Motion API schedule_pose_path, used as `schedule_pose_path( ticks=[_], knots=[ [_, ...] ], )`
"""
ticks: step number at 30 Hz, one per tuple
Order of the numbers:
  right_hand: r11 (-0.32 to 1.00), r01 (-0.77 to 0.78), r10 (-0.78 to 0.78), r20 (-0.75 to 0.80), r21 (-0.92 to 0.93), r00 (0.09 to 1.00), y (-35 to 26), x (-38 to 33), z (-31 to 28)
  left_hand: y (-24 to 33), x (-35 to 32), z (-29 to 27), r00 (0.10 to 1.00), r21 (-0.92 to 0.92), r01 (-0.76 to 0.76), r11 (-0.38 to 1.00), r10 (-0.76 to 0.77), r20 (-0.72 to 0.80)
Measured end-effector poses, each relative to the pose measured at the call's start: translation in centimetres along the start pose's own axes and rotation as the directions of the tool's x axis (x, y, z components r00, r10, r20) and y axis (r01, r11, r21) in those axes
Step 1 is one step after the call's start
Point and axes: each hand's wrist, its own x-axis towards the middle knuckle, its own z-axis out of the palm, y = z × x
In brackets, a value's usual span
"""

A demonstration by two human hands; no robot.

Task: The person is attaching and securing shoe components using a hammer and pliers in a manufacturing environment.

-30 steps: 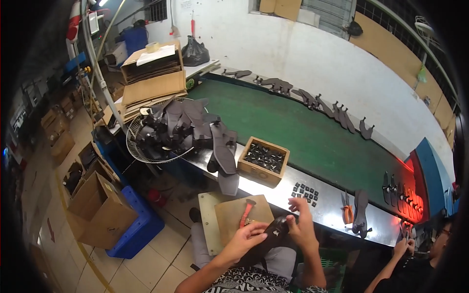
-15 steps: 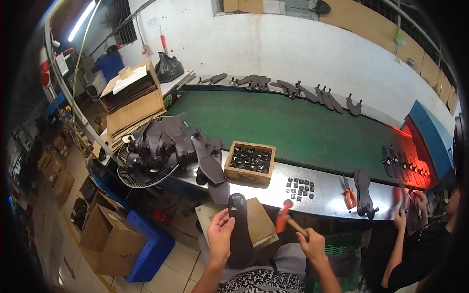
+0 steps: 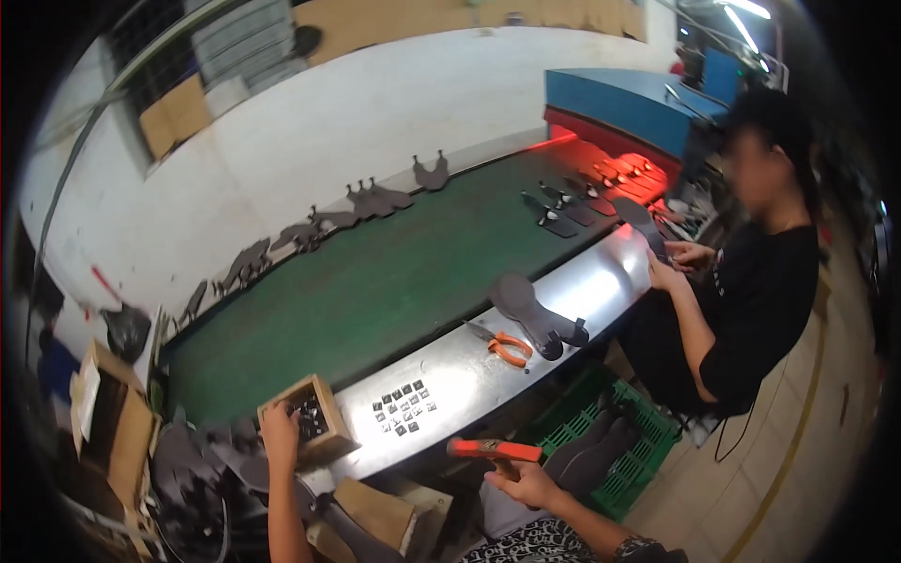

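My left hand (image 3: 279, 430) is at the near-left side of a wooden box (image 3: 335, 438) full of small black pieces (image 3: 308, 418). Its fingers are bent down over the pieces; what they pinch, if anything, is too small to make out. In my right hand (image 3: 528, 484) is a hammer (image 3: 495, 450), gripped by its wooden handle, its orange-red head raised above my lap. A dark grey shoe sole (image 3: 361, 533) lies by a tan board (image 3: 377, 511) near my lap, out of both hands. Small dark square pieces (image 3: 404, 406) lie in rows on the metal ledge (image 3: 450, 375).
Orange-handled pliers (image 3: 508, 350) and a sole with black clips (image 3: 530, 314) lie on the ledge. Beyond runs a green conveyor belt (image 3: 375, 272), soles along its far side. More soles (image 3: 202, 460) are heaped left. A green crate (image 3: 601, 450) and a co-worker (image 3: 751, 281) are right.
My left hand has let go of the sole and moved to the wooden box. The hammer stays in my right hand, its head now lying level. The view has swung right.
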Motion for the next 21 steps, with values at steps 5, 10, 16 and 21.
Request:
schedule_pose_path(
  ticks=[5,10,16,21],
  knots=[
    [0.963,0.206,-0.183,-0.142,0.172,0.973,1.7,-0.6,1.0,-0.7,4.4,2.1,0.987,0.319,-0.096,0.943,0.049,0.152],
    [0.983,0.177,-0.173,-0.084,0.05,0.981,2.3,0.7,0.2,-1.8,4.1,1.1,0.979,0.078,-0.114,0.99,0.098,0.18],
    [0.939,0.174,-0.18,-0.007,0.298,0.984,-2.9,2.4,0.7,0.9,-0.7,-3.7,0.991,-0.524,-0.035,0.851,-0.04,-0.13],
    [0.931,0.073,-0.131,0.139,0.359,0.982,-9.9,3.2,2.3,10.2,-8.5,-10.7,0.96,-0.967,0.255,-0.006,-0.12,0.254]
  ],
)
